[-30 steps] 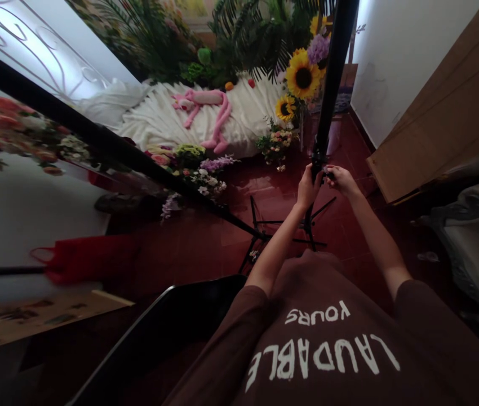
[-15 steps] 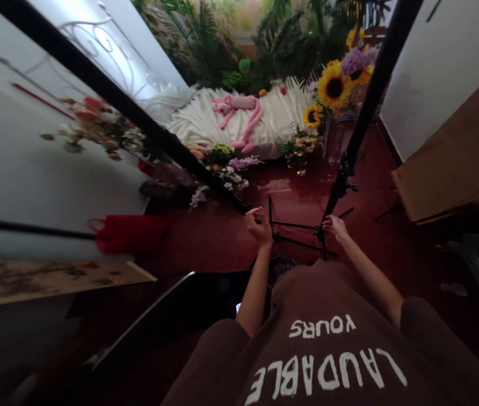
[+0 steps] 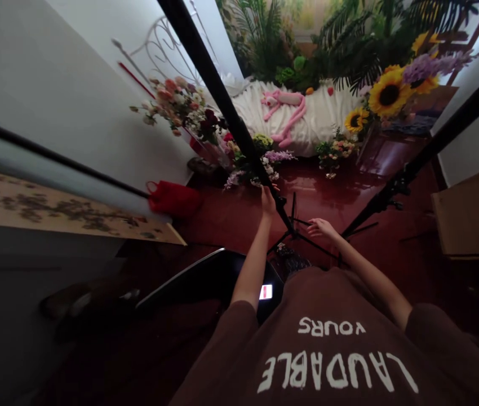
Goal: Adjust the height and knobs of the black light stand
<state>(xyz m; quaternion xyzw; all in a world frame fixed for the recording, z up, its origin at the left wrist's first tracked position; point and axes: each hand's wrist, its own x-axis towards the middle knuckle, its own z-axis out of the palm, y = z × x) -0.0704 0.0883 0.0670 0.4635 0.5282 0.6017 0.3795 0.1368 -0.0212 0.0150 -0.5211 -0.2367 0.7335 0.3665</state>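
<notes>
And here's the left hand [image 3: 268, 201], curled around the black, slender, tubular pole [image 3: 244, 138], fingertips showing on its far side. Over on the right, the right hand [image 3: 323, 228] has hold of nothing that shows: fingers loosely extended, pointing in toward that pole's foot, though whether they brush the thin black leg behind them, I can't tell.

Here's the key line: the pole's long axis slants across the view from upper left to a foot on the glossy dark-red floor [image 3: 239, 223], between the person's hands. A small black knob [image 3: 282, 202] sits on it just below the left hand, clearly the nearer one; the right is farther off to the side. A second black, tubular pole [image 3: 455, 127] slopes away beyond the right hand.
</notes>
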